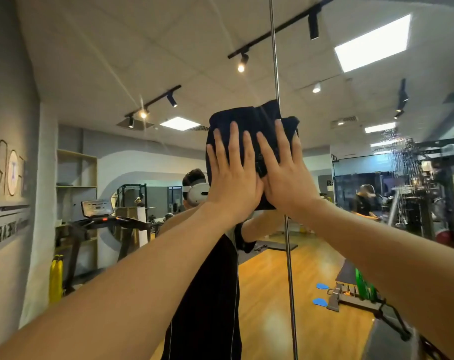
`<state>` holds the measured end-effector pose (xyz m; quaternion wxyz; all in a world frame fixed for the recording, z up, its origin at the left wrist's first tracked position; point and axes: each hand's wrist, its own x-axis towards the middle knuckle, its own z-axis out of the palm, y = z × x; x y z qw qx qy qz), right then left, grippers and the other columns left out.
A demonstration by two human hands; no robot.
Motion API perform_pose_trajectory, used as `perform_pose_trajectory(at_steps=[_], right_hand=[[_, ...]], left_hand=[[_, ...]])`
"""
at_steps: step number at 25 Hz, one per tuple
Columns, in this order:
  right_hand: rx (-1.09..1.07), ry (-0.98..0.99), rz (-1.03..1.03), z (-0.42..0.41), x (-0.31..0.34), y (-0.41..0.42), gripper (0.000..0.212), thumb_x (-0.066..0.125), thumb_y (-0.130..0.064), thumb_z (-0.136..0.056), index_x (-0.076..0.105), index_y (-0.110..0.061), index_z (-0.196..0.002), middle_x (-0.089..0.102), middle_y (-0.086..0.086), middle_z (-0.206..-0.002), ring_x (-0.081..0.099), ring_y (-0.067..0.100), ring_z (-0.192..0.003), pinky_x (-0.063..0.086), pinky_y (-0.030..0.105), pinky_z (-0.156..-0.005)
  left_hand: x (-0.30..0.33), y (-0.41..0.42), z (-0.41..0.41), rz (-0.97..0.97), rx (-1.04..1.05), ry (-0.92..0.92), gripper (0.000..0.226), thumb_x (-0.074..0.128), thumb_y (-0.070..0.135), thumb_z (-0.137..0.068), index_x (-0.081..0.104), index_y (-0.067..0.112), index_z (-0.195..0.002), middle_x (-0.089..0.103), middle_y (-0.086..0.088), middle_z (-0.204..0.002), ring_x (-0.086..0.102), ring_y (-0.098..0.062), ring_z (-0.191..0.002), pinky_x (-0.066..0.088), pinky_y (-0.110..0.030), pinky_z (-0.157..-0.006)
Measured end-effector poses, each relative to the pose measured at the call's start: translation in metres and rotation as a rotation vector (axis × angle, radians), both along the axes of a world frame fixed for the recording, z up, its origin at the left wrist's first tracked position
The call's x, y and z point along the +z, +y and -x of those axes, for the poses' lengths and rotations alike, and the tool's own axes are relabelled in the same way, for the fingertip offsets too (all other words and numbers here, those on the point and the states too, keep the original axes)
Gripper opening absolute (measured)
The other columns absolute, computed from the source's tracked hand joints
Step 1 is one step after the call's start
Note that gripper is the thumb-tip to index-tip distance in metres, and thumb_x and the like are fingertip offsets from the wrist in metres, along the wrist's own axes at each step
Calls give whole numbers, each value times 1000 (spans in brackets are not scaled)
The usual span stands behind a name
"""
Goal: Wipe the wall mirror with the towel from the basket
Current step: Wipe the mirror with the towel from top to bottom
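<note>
Wall mirror [324, 178] fills the frame, glossy glass in panels, vertical metal seam strip [275, 74] running 12 to 6 just right of centre. Reflection shows the gym: treadmill [103, 222] at 9 o'clock, wood shelf unit [76, 167] above it, track lights on a tiled ceiling, wood floor, blue discs [320, 301] and a green item at 5 o'clock. Streaky wet patch [402, 157] on the glass at 3 o'clock. The person's own reflection sits behind the arms, mostly blocked by them.

Towel [249, 123]: dark navy, soft, bunched in folds, flat against the glass at centre, straddling the seam strip.

Left hand [233, 178] and right hand [283, 175] side by side, palms on the towel, fingers straight and spread toward 12, pressing it to the mirror; right thumb hooks the towel's right edge. Nothing pinched.
</note>
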<state>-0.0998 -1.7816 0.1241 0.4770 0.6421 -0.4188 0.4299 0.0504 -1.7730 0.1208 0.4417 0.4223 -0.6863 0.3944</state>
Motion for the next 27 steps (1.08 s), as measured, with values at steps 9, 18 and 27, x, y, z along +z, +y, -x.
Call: perform_pose_trajectory(at_steps=[9, 18, 27], right_hand=[[141, -187, -24, -19, -59, 13, 70, 24, -51, -105, 31, -8, -160, 10, 25, -170, 8, 52, -154, 23, 63, -124], [82, -259, 33, -54, -138, 15, 65, 43, -29, -99, 34, 1, -155, 12, 31, -166, 11, 45, -153, 21, 68, -119], [152, -188, 159, -185, -151, 47, 59, 45, -19, -92, 39, 9, -144, -3, 6, -160, 24, 43, -136, 39, 81, -96]], left_hand=[[-41, 0, -20, 57, 56, -163, 77, 17, 42, -98, -1, 1, -161, -9, -27, -168, -11, -49, -154, 8, -60, -125], [-111, 10, -46, 6, 1, -240, 75, 31, 44, -107, 6, -1, -161, -3, -25, -169, -5, -50, -154, 13, -56, -127], [-126, 22, -170, -17, 3, -290, 68, 19, 36, -106, 6, 0, -162, -4, -24, -169, -5, -49, -155, 16, -55, -126]])
